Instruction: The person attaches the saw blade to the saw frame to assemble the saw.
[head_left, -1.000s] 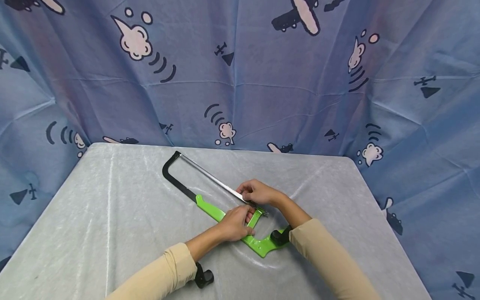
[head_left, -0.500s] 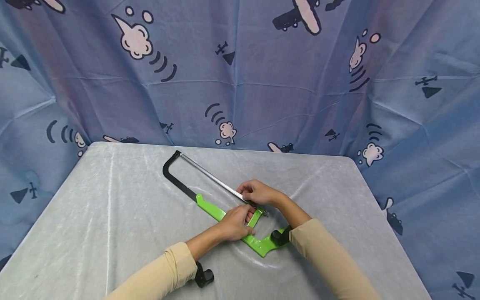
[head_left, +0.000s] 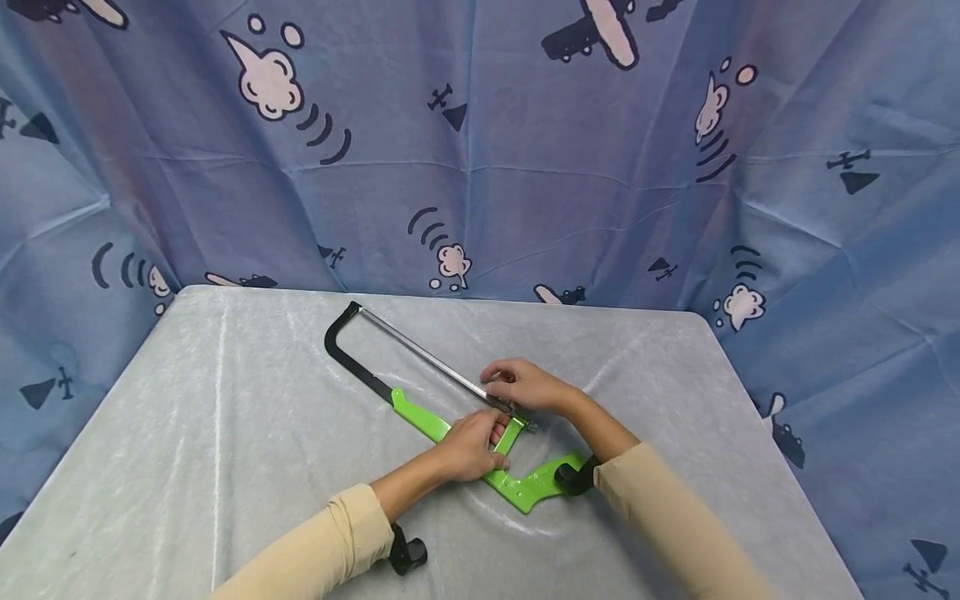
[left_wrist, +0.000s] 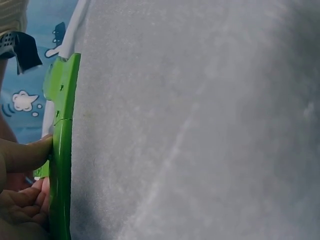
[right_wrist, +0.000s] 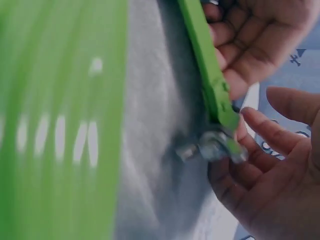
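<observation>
A hacksaw with a green frame (head_left: 422, 418) and black front bow (head_left: 330, 340) lies diagonally on the table, its silvery blade (head_left: 423, 354) toward the far side. My left hand (head_left: 468, 447) grips the green frame near the handle; in the left wrist view the thumb of that hand (left_wrist: 22, 157) presses on the green frame (left_wrist: 61, 175). My right hand (head_left: 534, 388) is at the blade's near end, fingers bent around it. In the right wrist view, the right hand (right_wrist: 272, 155) is beside a metal wing nut (right_wrist: 215, 146) at the green frame's end; its fingertips are partly hidden.
A pale grey cloth covers the table (head_left: 225, 467). Behind it hangs a blue curtain (head_left: 480, 167) with planes and clouds. A black wrist mount (head_left: 407, 554) shows by the left sleeve, and another (head_left: 576, 478) over the saw's green handle.
My right hand and sleeve have shifted slightly to the right along the blade's near end, showing more of the green handle. The left hand and the saw stay in place.
</observation>
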